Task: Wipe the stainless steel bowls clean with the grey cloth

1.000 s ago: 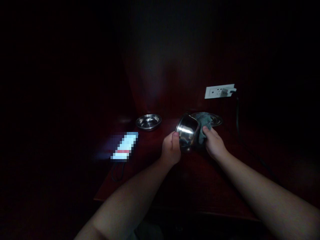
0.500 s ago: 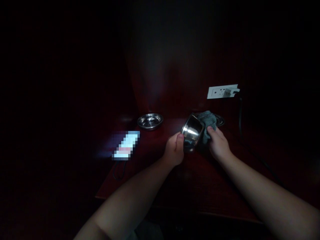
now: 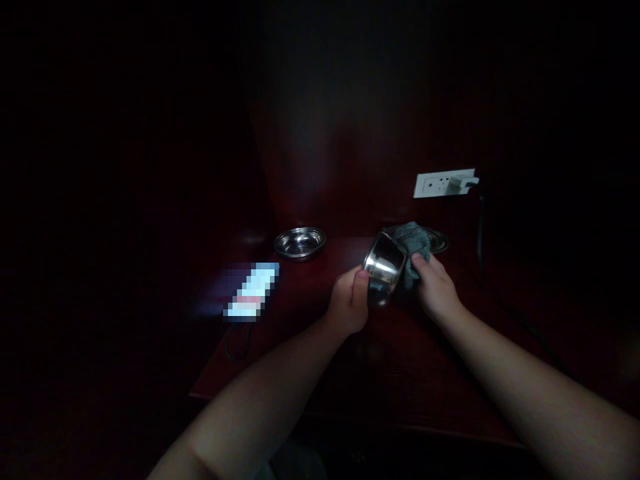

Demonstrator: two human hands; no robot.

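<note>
A shiny steel bowl point(image 3: 386, 261) is tipped on its side above the dark red table point(image 3: 320, 360). Its rim is gripped by my left hand point(image 3: 351, 299), with the thumb on the near side. My right hand point(image 3: 436, 285) is closed on a grey-green cloth point(image 3: 414, 241), pressed against the bowl's right side, at its base. The fingers under the cloth are hidden. Behind the cloth, part of a round metal dish point(image 3: 440, 240) shows on the table.
A shallow steel dish point(image 3: 300, 244) sits at the back left. Nearer lies a lit phone point(image 3: 253, 292), its screen blurred out, with a dark loop strap beside it. A white wall socket point(image 3: 444, 183) holds a plug, whose black cord point(image 3: 481, 233) runs down to the right.
My right hand and the cloth have shifted slightly left against the bowl. The left hand keeps its hold and the bowl stays tilted almost the same.
</note>
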